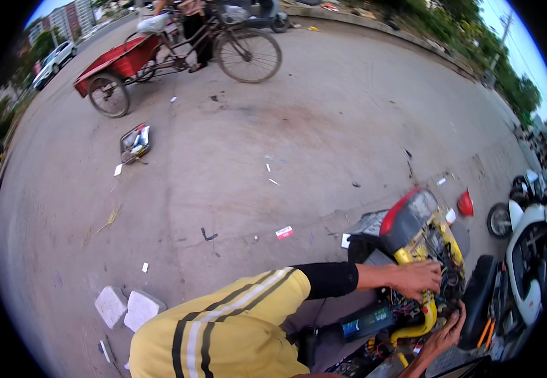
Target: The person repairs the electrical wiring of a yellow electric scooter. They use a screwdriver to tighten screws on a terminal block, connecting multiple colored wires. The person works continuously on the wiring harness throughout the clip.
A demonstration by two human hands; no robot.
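Observation:
Before me is a partly stripped scooter with a yellow tubular frame [429,320], its bundles of wiring [406,307] exposed. My left hand [417,278] reaches over from the left, fingers curled down into the wires beside the frame; what its fingertips hold is hidden. Lower down, my right hand [445,334] comes up from the bottom edge, thumb and fingers drawn together at the wiring's right side, on something too small to name. A dark labelled box [366,322] lies left of the frame tube. The scooter's red and grey end piece [410,217] rises beyond my left hand.
A white scooter [529,277] stands at right, near a black tyre [479,296] and orange-handled tools [486,334]. A red piece [465,203] lies on the pavement. Two pale blocks [142,309] sit at left, a tray of items [135,143] farther off. Someone's red cargo tricycle [117,63] is beyond.

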